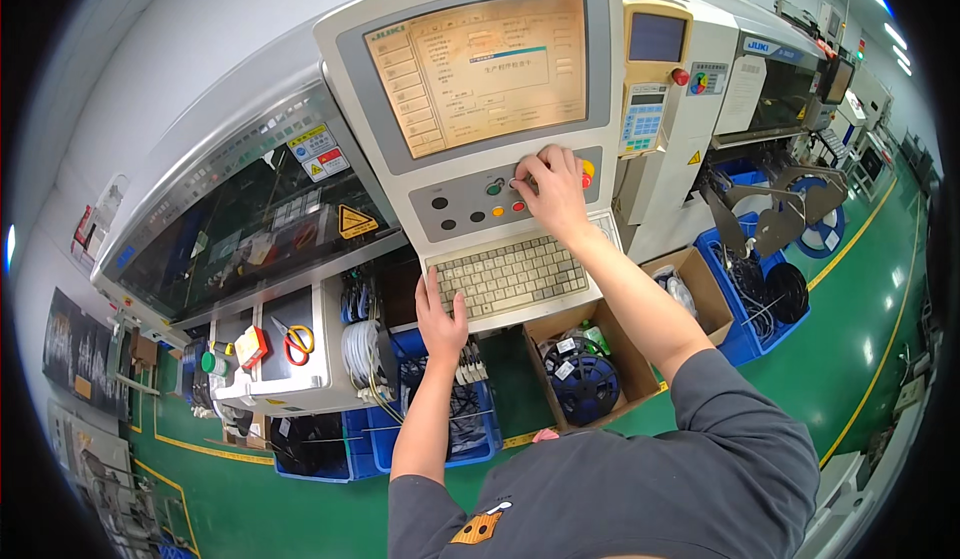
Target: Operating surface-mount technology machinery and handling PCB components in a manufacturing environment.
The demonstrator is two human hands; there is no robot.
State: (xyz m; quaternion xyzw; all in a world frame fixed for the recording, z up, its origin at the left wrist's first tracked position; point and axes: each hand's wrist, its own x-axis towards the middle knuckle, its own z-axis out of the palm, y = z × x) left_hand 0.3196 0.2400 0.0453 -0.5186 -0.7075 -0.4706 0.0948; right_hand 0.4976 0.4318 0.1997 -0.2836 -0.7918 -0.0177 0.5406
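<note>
Grey sleeves (640,479) are filling the lower frame. Left hand (440,321) is resting flat, fingers loosely spread, on the left edge of the beige keyboard (512,276) — gripping nothing. Right hand (552,191), fingers curled, is pressing on the button panel (478,202) beneath the amber monitor (478,69). Cardboard box w/ reels (585,369) is sitting below.

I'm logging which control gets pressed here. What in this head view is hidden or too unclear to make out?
- Button under the right hand: covered by its fingers.
- Corner of the keyboard: under the left hand.
- Text on the screen: too small and washed out.
- Inside the machine window: dark, with glare.
- Contents of the blue bins: partly behind the left forearm.
</note>
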